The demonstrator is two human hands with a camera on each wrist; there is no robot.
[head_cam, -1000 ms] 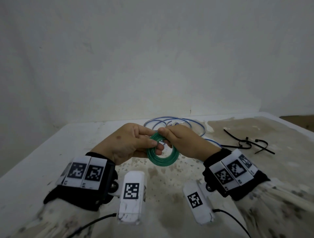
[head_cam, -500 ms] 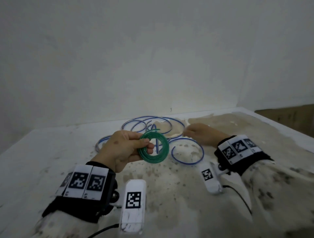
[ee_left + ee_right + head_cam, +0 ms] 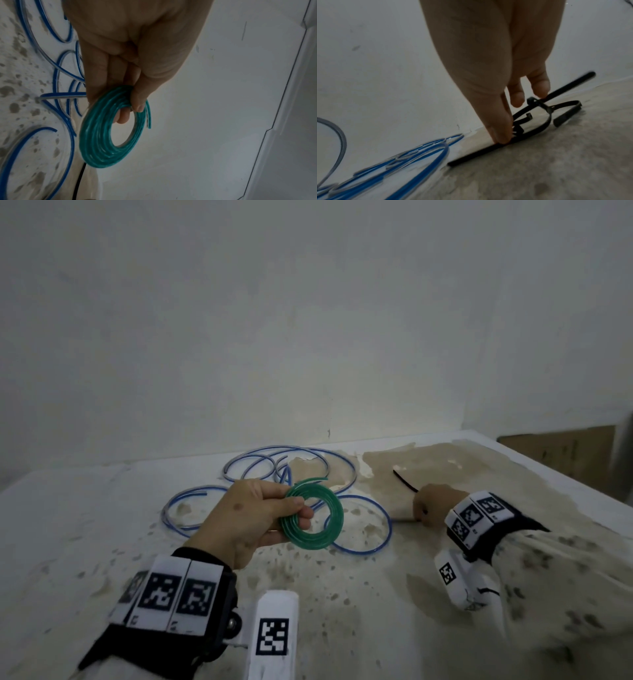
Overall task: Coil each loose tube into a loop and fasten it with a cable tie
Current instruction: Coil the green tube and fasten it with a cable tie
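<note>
A green tube wound into a small flat coil (image 3: 311,518) (image 3: 102,142) is held above the table, its free end sticking out at the top. My left hand (image 3: 299,510) (image 3: 132,112) pinches the coil's rim between thumb and fingers. A long blue tube (image 3: 363,542) (image 3: 419,162) sprawls in loose loops on the table behind the coil. To the right, my right hand (image 3: 419,508) (image 3: 506,138) is down on a small tangle of black cable ties (image 3: 539,121). Its thumb and forefinger pinch one straight tie (image 3: 476,154) (image 3: 406,482) against the table.
The stained white table (image 3: 342,611) runs back to a plain wall. Its right edge (image 3: 565,470) lies just past the ties, with a brown board (image 3: 565,450) beyond it. Bare tabletop lies to the left and in front of the hands.
My right hand let go of the green coil, swung right and came down on the cable ties. The left hand alone now holds the coil. The view turned right.
</note>
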